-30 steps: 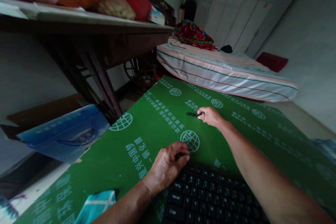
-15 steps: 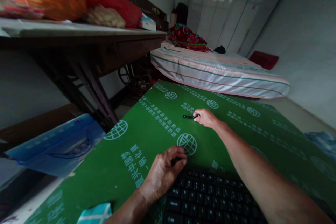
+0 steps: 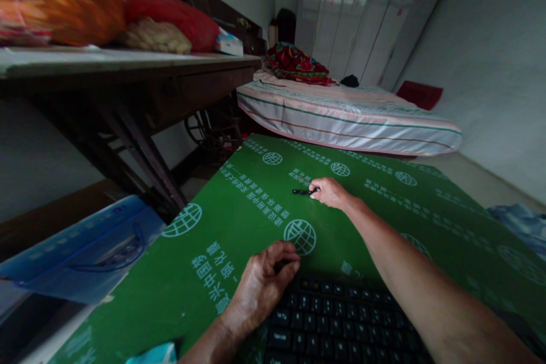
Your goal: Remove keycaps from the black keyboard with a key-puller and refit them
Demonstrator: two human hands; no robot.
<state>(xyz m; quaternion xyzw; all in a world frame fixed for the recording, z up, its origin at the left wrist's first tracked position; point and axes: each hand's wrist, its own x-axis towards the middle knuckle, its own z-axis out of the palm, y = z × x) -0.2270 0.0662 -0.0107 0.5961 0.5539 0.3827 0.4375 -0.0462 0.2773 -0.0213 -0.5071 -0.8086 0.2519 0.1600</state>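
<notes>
My right hand (image 3: 327, 191) rests far out on the green board, its thumb and fingertips pinched at the right end of a short row of small black pieces (image 3: 301, 191). The pieces look like keycaps, but they are too small to tell for certain. My left hand (image 3: 267, 278) is curled at the upper left corner of a black keyboard (image 3: 341, 318), thumb close to the bent fingers. Whatever may be between those fingers is hidden. The keyboard lies at the near side of the board, partly covered by my right forearm.
White lettering and globe marks cover the green board (image 3: 239, 205). A turquoise cloth or packet (image 3: 156, 354) lies at its near left. A blue plastic bag (image 3: 115, 250) is left of it, below a sewing-machine table (image 3: 170, 71) bearing bags. A bed (image 3: 341, 116) stands behind.
The view has shifted slightly, so the whole scene sits a little further left. Both hands keep nearly the same pose and place on the board.
</notes>
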